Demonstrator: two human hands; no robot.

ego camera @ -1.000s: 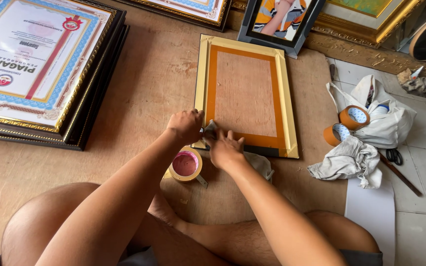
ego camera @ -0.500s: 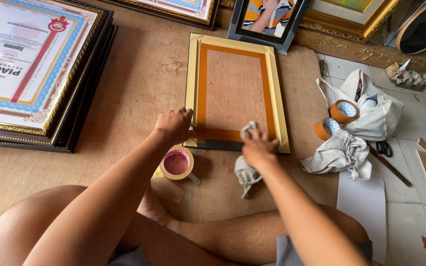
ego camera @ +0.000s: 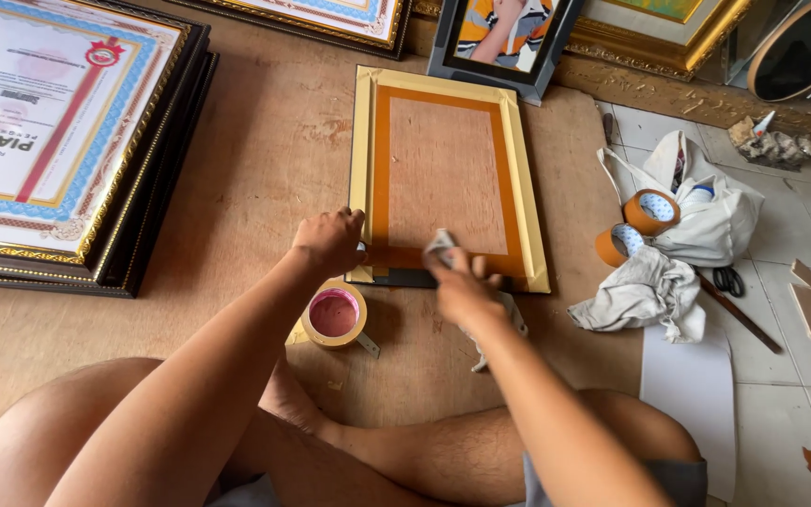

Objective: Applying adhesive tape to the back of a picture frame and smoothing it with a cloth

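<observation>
A gold picture frame (ego camera: 360, 141) lies face down on the wooden board, its brown backing edged with orange-brown tape. My left hand (ego camera: 328, 240) presses on the frame's near left corner with fingers curled. My right hand (ego camera: 462, 280) grips a grey cloth (ego camera: 442, 243) and holds it against the taped near edge of the frame. A roll of brown tape (ego camera: 333, 315) lies flat on the board just under my left wrist.
A stack of dark framed certificates (ego camera: 49, 141) fills the left. More frames lean at the back (ego camera: 504, 38). To the right lie two tape rolls (ego camera: 638, 225), a white bag (ego camera: 706, 216), a crumpled rag (ego camera: 645, 296), scissors (ego camera: 729, 280) and a white sheet (ego camera: 692, 394).
My right hand lifted the cloth from beside the frame and moved it left onto the frame's near taped edge. My left hand stays at the corner.
</observation>
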